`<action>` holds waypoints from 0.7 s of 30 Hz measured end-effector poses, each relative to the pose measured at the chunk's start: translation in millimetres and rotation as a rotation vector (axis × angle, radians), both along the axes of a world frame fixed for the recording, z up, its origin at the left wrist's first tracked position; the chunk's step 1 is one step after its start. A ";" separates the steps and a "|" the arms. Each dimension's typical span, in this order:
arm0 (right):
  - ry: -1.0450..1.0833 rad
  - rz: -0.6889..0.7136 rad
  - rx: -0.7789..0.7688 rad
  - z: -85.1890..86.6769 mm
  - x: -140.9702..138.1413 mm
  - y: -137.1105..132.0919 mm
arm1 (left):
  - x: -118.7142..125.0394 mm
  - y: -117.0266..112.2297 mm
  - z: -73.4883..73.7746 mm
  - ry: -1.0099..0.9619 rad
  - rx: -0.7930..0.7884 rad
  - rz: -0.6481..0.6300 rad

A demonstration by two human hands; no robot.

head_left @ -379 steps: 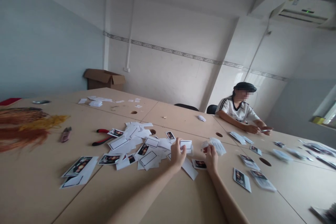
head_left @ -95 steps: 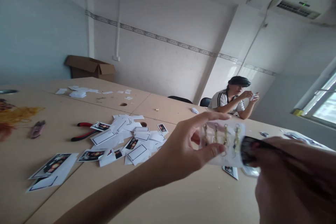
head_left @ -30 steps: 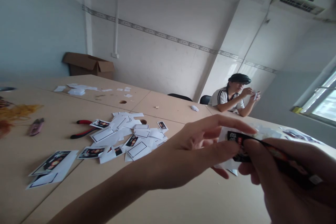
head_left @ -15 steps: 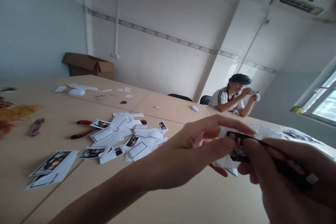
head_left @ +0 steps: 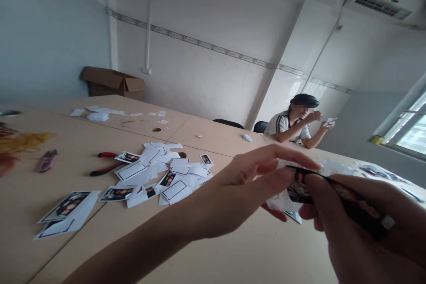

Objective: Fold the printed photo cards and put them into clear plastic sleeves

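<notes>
A dark printed card (head_left: 297, 190) with reddish and orange pictures is held up over the table at the right. My right hand (head_left: 353, 230) grips it, thumb across its front. At its left end, my left hand (head_left: 246, 186) is closed with the thumb pressed on that end and the index finger reaching along behind the top edge. A pale, translucent sheet (head_left: 278, 199) sticks out past the card's left end, between my fingers; whether it is a sleeve around the card I cannot tell. The left fingers behind the card are partly hidden.
Cut printed cards (head_left: 179, 166) lie in a loose pile on the table, beside red-and-black pliers (head_left: 106, 171). Pink snips (head_left: 48, 161) and yellow threads (head_left: 29, 140) are at left. Clear plastic (head_left: 336, 167) lies behind my hands. A person (head_left: 289, 124) sits across the table.
The card and my right hand have shifted slightly left; both hands keep their hold. Across the table, the person's hands have moved apart.
</notes>
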State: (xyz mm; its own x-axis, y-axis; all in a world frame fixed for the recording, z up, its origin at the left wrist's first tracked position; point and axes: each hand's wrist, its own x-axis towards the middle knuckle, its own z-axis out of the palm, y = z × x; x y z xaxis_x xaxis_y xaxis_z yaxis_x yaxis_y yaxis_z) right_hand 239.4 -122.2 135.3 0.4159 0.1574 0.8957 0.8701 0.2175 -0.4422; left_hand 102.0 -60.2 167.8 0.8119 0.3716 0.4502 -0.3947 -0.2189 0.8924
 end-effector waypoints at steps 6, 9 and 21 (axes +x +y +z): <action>0.006 -0.006 -0.022 0.2 -0.1 -1.1 | -0.7 -0.5 -0.8 -0.016 -0.002 0.024; 0.010 0.010 -0.017 1.9 -1.7 -1.3 | 0.1 -0.5 -1.8 -0.011 -0.015 0.029; 0.019 0.034 -0.050 6.4 -12.0 -5.8 | 2.5 -1.1 -5.0 -0.046 -0.068 0.005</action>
State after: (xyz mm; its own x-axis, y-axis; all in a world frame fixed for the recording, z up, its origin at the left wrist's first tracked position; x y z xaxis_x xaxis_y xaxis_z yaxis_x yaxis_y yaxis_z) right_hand 227.4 -128.0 141.7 0.4266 0.2160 0.8783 0.8539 0.2241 -0.4698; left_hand 104.5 -61.3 162.9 0.7888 0.4064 0.4610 -0.4351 -0.1604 0.8860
